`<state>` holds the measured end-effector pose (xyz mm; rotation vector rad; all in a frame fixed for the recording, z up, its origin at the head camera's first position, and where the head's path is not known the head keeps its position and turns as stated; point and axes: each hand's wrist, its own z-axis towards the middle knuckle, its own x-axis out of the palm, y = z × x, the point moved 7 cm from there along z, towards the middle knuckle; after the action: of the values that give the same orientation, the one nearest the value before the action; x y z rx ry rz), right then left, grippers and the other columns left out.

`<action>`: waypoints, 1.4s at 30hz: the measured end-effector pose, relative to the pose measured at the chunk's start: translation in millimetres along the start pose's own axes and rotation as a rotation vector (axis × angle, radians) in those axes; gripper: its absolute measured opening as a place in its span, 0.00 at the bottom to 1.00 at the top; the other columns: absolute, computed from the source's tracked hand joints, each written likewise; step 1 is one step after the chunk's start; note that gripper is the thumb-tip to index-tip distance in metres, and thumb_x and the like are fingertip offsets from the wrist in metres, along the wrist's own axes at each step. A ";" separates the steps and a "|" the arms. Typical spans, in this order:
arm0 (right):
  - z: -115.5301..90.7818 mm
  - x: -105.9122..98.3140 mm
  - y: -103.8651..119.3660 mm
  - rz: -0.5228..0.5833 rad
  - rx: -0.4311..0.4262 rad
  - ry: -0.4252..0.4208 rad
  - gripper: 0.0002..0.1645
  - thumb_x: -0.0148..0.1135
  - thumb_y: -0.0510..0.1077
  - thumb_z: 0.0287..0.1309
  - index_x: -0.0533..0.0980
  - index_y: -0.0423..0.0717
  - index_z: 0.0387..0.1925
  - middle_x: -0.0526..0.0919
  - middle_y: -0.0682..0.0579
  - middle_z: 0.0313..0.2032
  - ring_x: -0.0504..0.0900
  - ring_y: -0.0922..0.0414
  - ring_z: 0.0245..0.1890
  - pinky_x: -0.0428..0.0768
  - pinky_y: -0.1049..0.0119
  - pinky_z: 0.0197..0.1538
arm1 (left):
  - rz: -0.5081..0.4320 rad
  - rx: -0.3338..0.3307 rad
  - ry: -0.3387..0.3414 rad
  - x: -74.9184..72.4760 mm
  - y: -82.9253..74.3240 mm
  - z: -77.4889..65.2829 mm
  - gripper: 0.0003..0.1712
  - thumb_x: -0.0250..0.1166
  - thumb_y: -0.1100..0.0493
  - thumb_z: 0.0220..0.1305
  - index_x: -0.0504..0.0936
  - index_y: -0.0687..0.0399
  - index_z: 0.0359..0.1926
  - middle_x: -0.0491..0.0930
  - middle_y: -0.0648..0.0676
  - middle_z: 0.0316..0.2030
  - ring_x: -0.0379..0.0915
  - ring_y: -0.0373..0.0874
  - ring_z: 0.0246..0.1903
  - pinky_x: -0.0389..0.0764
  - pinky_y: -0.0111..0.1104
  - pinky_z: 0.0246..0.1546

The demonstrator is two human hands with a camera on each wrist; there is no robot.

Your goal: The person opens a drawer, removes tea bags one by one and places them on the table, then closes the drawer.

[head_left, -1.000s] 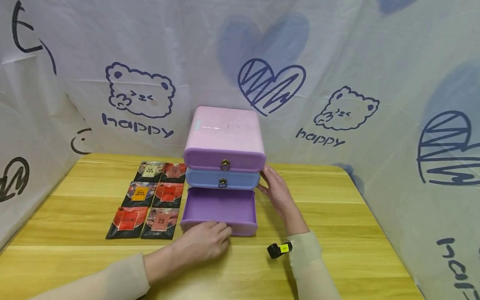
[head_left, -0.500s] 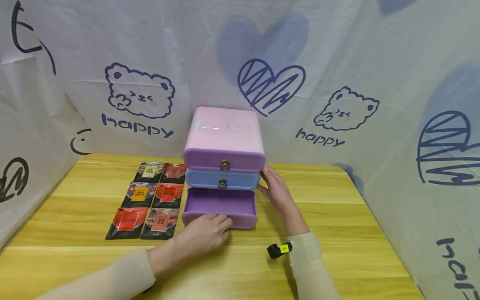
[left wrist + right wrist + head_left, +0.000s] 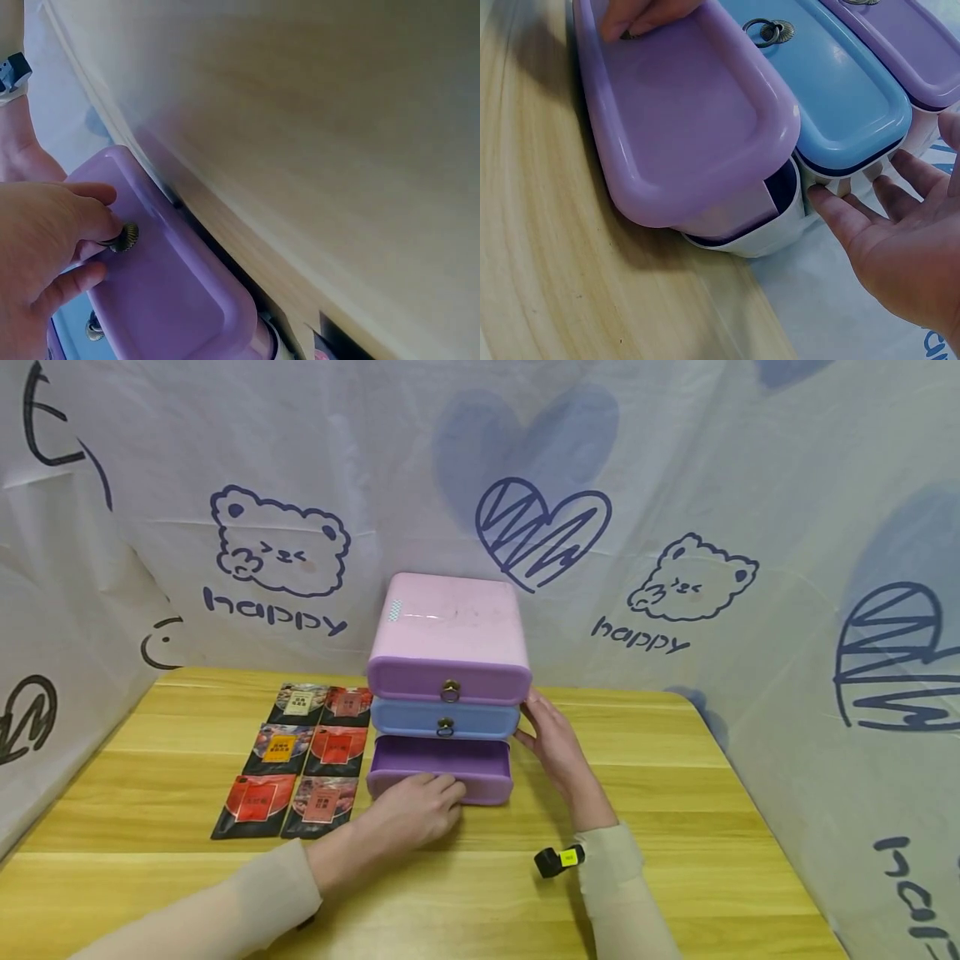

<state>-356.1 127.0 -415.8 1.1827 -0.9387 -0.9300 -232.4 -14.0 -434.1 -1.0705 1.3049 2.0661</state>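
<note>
A small three-drawer cabinet [image 3: 457, 618] with a pink top stands at the back of the table. Its purple bottom drawer [image 3: 487, 789] is pulled partway out, its visible inside bare. My left hand [image 3: 418, 810] is at that drawer's front. In the left wrist view, its thumb and fingers pinch the drawer's brass knob [image 3: 130, 238]. My right hand [image 3: 557, 743] rests against the cabinet's right side, and in the right wrist view its extended fingertips touch the casing beside the blue middle drawer [image 3: 832, 97]. Both the middle drawer and the purple top drawer [image 3: 487, 681] are closed.
Left of the cabinet, several dark packets with red, orange and pale labels lie flat in two columns, among them a red-labelled packet [image 3: 253, 806]. A white cloth [image 3: 420, 460] printed with hearts and bears hangs behind and beside the wooden table [image 3: 675, 843].
The bottom drawer has slid further into the cabinet, and my left hand has moved forward with it. My right hand has stayed at the cabinet's side.
</note>
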 end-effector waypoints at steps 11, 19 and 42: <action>-0.8 -1.2 -0.3 -0.013 0.000 -0.017 0.28 0.42 0.60 0.64 0.62 0.58 0.63 0.58 0.57 0.66 0.55 0.61 0.62 0.63 0.49 0.61 | 0.013 0.001 0.029 6.9 6.3 6.1 0.08 0.58 0.65 0.53 0.80 0.47 0.32 0.73 0.51 0.37 0.67 0.44 0.36 0.76 0.31 0.37; -0.9 0.6 2.4 -0.005 0.010 -0.003 0.28 0.40 0.57 0.66 0.61 0.55 0.64 0.57 0.55 0.66 0.54 0.60 0.63 0.62 0.49 0.61 | 0.032 -0.015 0.017 12.6 12.8 10.6 0.08 0.57 0.66 0.54 0.79 0.49 0.30 0.72 0.51 0.35 0.66 0.44 0.35 0.75 0.31 0.35; -6.0 6.2 12.6 -0.013 0.002 0.016 0.28 0.39 0.55 0.67 0.59 0.52 0.65 0.56 0.52 0.67 0.53 0.59 0.63 0.61 0.47 0.61 | 0.009 -0.110 0.038 33.0 37.9 13.8 0.07 0.60 0.66 0.54 0.81 0.51 0.32 0.72 0.51 0.35 0.65 0.45 0.36 0.75 0.31 0.38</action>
<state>-347.3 124.8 -403.5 1.1975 -0.9196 -0.9289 -284.2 -18.8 -437.3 -1.1584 1.2288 2.1555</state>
